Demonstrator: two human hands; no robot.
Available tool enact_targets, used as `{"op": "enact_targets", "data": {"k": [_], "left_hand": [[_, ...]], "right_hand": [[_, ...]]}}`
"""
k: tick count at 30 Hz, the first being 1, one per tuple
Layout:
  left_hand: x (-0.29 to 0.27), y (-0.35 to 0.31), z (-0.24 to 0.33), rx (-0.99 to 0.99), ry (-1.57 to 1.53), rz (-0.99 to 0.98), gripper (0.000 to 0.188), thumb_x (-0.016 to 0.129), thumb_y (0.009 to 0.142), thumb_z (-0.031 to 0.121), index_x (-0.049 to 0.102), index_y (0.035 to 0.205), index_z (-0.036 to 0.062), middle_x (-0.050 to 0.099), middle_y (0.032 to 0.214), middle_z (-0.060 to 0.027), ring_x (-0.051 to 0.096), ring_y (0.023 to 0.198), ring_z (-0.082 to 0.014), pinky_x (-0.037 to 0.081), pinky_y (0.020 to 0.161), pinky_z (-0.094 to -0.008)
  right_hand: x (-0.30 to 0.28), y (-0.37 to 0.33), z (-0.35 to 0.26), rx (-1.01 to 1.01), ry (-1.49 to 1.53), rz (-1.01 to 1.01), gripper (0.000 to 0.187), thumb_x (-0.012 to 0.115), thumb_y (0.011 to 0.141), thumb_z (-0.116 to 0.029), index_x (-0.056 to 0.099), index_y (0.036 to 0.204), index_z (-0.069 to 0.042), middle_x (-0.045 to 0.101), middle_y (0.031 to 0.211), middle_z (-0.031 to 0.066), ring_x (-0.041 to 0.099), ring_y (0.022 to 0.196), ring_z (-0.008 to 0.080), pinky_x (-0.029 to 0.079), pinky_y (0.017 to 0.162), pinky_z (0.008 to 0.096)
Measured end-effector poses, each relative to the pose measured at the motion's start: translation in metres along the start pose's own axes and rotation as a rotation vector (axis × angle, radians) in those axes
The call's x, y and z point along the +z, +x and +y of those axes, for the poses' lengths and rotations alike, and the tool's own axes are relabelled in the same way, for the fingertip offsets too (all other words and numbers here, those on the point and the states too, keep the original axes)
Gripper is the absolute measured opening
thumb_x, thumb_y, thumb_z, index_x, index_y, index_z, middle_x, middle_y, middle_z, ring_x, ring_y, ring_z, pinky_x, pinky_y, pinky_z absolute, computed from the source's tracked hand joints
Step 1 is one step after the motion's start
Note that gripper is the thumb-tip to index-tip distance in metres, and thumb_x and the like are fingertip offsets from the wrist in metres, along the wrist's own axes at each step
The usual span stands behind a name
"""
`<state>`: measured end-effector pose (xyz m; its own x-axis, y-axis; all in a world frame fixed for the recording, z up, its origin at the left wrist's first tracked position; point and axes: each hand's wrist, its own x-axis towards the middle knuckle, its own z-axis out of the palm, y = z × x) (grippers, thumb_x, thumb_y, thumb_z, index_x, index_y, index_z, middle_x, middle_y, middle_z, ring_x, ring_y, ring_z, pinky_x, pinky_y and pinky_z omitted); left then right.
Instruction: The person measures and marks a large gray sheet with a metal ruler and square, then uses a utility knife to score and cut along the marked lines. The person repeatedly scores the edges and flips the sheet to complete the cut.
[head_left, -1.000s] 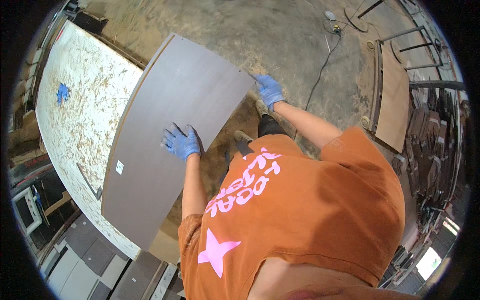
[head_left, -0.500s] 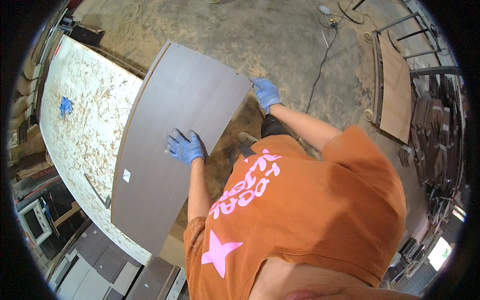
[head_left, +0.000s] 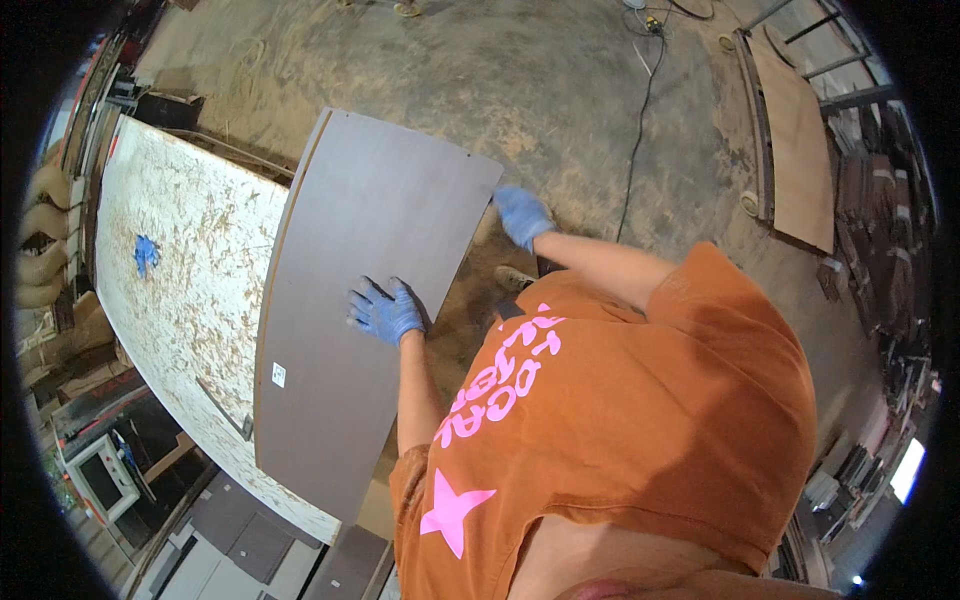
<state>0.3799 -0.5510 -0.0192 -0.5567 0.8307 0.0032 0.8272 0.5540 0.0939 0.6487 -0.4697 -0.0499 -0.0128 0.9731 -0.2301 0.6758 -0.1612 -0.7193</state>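
the left hand [head_left: 385,312], in a blue glove with darkened fingertips, lies palm down with its fingers spread apart, pressed flat on the grey panel [head_left: 345,240] close to its right-hand long edge; it has nothing gripped. the right hand [head_left: 525,217], in a matching blue glove, is at the panel's far right corner, fingers pointing toward it; it is blurred, and i cannot tell how far its fingers are closed or whether they have hold of the corner.

the panel is long, flat and smooth, an even dull grey with a slight purplish cast. a narrow tan-brown band runs down its left long edge, a small white label [head_left: 278,374] sits near that edge toward the close end, and a small dark spot shows near the far short edge. its long sides look bowed in this wide view. it lies partly over the white table [head_left: 200,230], covering the table's right part, with its right side reaching out past it toward the person.

the table's top is heavily scuffed with brown. on it are a crumpled blue thing [head_left: 147,254] and, just beside the panel, a thin dark tool [head_left: 225,408]. beyond are the dusty concrete floor [head_left: 540,100], a black cord [head_left: 637,140] and, well apart at right, a tan board [head_left: 790,130].
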Motion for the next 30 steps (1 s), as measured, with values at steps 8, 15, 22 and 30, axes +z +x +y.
{"op": "enact_targets", "data": {"k": [8,15,22,30], "left_hand": [[0.005,-0.002,-0.003,0.015,0.009,0.005,0.068,0.049,0.087,0.052,0.039,0.143,0.0144,0.028,0.151,-0.0187,0.025,0.138,-0.0416,0.010,0.116,-0.0503],[0.007,0.001,-0.003,0.036,0.001,0.021,0.068,0.048,0.087,0.052,0.041,0.142,0.0133,0.029,0.150,-0.0216,0.026,0.137,-0.0415,0.009,0.116,-0.0511],[0.001,-0.004,0.001,0.041,-0.016,0.018,0.067,0.049,0.087,0.050,0.041,0.142,0.0124,0.030,0.150,-0.0225,0.026,0.137,-0.0408,0.010,0.116,-0.0506],[0.003,-0.001,0.000,0.032,0.005,0.045,0.065,0.050,0.087,0.048,0.042,0.140,0.0126,0.031,0.149,-0.0200,0.027,0.138,-0.0389,0.011,0.116,-0.0496]], "right_hand": [[0.013,-0.039,-0.015,-0.363,-0.248,-0.289,0.036,0.041,0.096,-0.016,0.056,0.128,-0.023,0.064,0.104,0.0181,0.062,0.092,0.0378,0.051,0.076,0.0447],[-0.012,-0.035,-0.031,-0.042,-0.094,-0.199,0.041,0.049,0.095,-0.021,0.049,0.136,-0.022,0.066,0.098,0.0180,0.065,0.080,0.0357,0.051,0.070,0.0425],[-0.042,0.030,0.018,0.041,-0.003,0.222,0.036,0.041,0.096,-0.026,0.054,0.128,-0.016,0.065,0.108,0.0186,0.064,0.087,0.0334,0.048,0.077,0.0423],[-0.013,0.018,0.013,-0.261,-0.308,-0.012,0.034,0.043,0.098,-0.032,0.059,0.126,-0.026,0.067,0.106,0.0140,0.066,0.083,0.0295,0.052,0.068,0.0356]]}}
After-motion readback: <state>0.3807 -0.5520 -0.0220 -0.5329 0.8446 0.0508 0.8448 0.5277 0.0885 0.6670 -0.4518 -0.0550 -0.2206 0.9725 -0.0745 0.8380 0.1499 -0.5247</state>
